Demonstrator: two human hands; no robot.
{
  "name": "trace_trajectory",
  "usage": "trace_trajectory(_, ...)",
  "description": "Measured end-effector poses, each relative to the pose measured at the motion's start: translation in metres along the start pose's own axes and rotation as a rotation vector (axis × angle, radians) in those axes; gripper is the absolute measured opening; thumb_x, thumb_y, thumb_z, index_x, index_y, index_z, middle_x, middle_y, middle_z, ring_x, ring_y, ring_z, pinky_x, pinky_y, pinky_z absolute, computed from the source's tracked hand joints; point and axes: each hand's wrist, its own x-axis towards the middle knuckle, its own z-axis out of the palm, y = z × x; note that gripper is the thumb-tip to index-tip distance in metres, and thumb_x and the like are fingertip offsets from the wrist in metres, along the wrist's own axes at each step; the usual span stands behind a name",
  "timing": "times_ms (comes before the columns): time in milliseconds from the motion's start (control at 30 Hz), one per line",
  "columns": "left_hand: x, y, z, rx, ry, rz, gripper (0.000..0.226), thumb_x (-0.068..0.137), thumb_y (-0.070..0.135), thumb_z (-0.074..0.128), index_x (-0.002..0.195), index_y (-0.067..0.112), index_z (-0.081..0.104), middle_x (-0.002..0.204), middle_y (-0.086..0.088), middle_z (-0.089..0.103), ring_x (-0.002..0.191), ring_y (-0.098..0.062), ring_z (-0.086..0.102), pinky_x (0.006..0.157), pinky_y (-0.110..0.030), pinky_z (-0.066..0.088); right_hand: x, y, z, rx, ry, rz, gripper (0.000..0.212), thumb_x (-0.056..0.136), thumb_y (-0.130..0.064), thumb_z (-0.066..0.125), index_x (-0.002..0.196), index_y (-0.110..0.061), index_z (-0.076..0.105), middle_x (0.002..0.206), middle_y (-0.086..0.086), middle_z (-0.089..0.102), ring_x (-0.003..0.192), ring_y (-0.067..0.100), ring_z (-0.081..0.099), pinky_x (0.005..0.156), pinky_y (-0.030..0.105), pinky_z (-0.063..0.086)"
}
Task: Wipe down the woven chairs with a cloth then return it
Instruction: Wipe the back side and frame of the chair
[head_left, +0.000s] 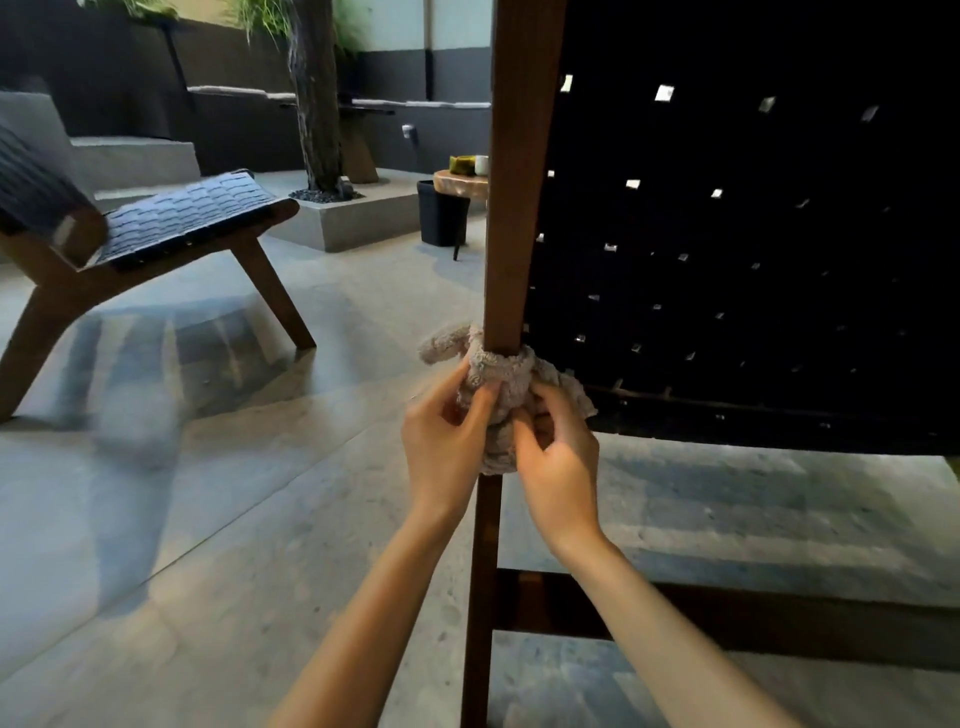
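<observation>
Head view: the person's two hands meet on a beige terry cloth bunched around the wooden post of the near woven chair. The cloth wraps the post at the lower left corner of the chair's black woven panel, with one loose end sticking out to the left and another lying against the panel's bottom edge. The left hand grips the cloth from the left, fingers curled and thumb pressed onto the fabric. The right hand holds it from the right, its fingers and thumb pinching the bunched lower part. The hands sit just beside each other, both bare forearms reaching up from the bottom of the frame on either side of the post. Below the cloth the post runs on down to the concrete floor, and a dark wooden crossbar joins it low on the right.

Well apart on the left stands a second woven chair with splayed wooden legs. Behind it a tree trunk rises from a concrete planter. Near the post, further back, a small wooden bench carries a white cup, and a black bin stands just beside it.
</observation>
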Motion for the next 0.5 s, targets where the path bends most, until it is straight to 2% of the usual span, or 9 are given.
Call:
trace_trajectory(100, -0.011, -0.023, 0.0, 0.083, -0.005, -0.06, 0.013, 0.094, 0.019, 0.057, 0.09, 0.022, 0.07, 0.074, 0.001, 0.067, 0.067, -0.02, 0.062, 0.061, -0.039, 0.054, -0.015, 0.013, -0.003, -0.097, -0.004, 0.009, 0.028, 0.096, -0.015, 0.056, 0.122, -0.023, 0.059, 0.118, -0.003, 0.061, 0.108, 0.007, 0.059, 0.09, 0.015, 0.049)
trace_trajectory(167, -0.017, -0.039, 0.001, 0.112, -0.039, -0.163, 0.018, 0.095, 0.023, 0.055, 0.102, 0.018, 0.071, 0.075, 0.005, 0.067, 0.066, -0.017, 0.06, 0.057, -0.028, 0.051, -0.024, 0.024, -0.002, -0.153, 0.007, 0.034, 0.032, 0.096, -0.017, 0.057, 0.128, -0.021, 0.058, 0.124, -0.006, 0.06, 0.114, 0.004, 0.056, 0.092, 0.005, 0.042)
trace_trajectory(233, -0.023, -0.053, 0.001, 0.116, -0.095, -0.235, 0.028, 0.095, 0.026, 0.054, 0.122, 0.022, 0.064, 0.093, 0.006, 0.071, 0.081, -0.012, 0.067, 0.069, -0.028, 0.057, -0.033, 0.036, 0.001, -0.222, 0.039, 0.104, 0.04, 0.096, -0.019, 0.056, 0.135, -0.022, 0.053, 0.123, -0.005, 0.059, 0.114, 0.003, 0.054, 0.09, 0.0, 0.038)
trace_trajectory(300, -0.028, -0.063, 0.002, 0.114, -0.151, -0.259, 0.035, 0.096, 0.026, 0.053, 0.131, 0.025, 0.056, 0.102, 0.008, 0.07, 0.088, -0.009, 0.068, 0.077, -0.033, 0.058, -0.036, 0.045, 0.004, -0.224, 0.042, 0.179, 0.046, 0.096, -0.019, 0.055, 0.141, -0.026, 0.045, 0.117, -0.007, 0.056, 0.108, 0.003, 0.054, 0.085, -0.001, 0.038)
trace_trajectory(367, -0.028, -0.069, 0.002, 0.126, -0.196, -0.259, 0.037, 0.098, 0.027, 0.049, 0.134, 0.028, 0.052, 0.104, 0.008, 0.069, 0.09, -0.008, 0.067, 0.081, -0.035, 0.057, -0.03, 0.048, 0.006, -0.134, 0.009, 0.254, 0.043, 0.097, -0.018, 0.053, 0.139, -0.026, 0.047, 0.121, -0.013, 0.05, 0.113, -0.001, 0.05, 0.083, -0.005, 0.035)
trace_trajectory(433, -0.023, -0.073, 0.002, 0.139, -0.227, -0.253, 0.034, 0.099, 0.027, 0.045, 0.133, 0.033, 0.051, 0.103, 0.011, 0.067, 0.09, -0.004, 0.064, 0.084, -0.037, 0.056, -0.019, 0.049, 0.011, -0.059, -0.045, 0.333, 0.036, 0.099, -0.021, 0.05, 0.136, -0.025, 0.052, 0.129, -0.016, 0.051, 0.115, -0.002, 0.048, 0.084, -0.003, 0.035)
trace_trajectory(500, -0.019, -0.075, 0.003, 0.127, -0.262, -0.248, 0.034, 0.1, 0.023, 0.042, 0.131, 0.035, 0.048, 0.105, 0.014, 0.063, 0.093, 0.002, 0.06, 0.089, -0.034, 0.053, -0.011, 0.05, 0.018, -0.047, -0.113, 0.406, 0.034, 0.102, -0.024, 0.044, 0.134, -0.024, 0.055, 0.119, -0.009, 0.06, 0.101, 0.0, 0.056, 0.075, 0.0, 0.04)
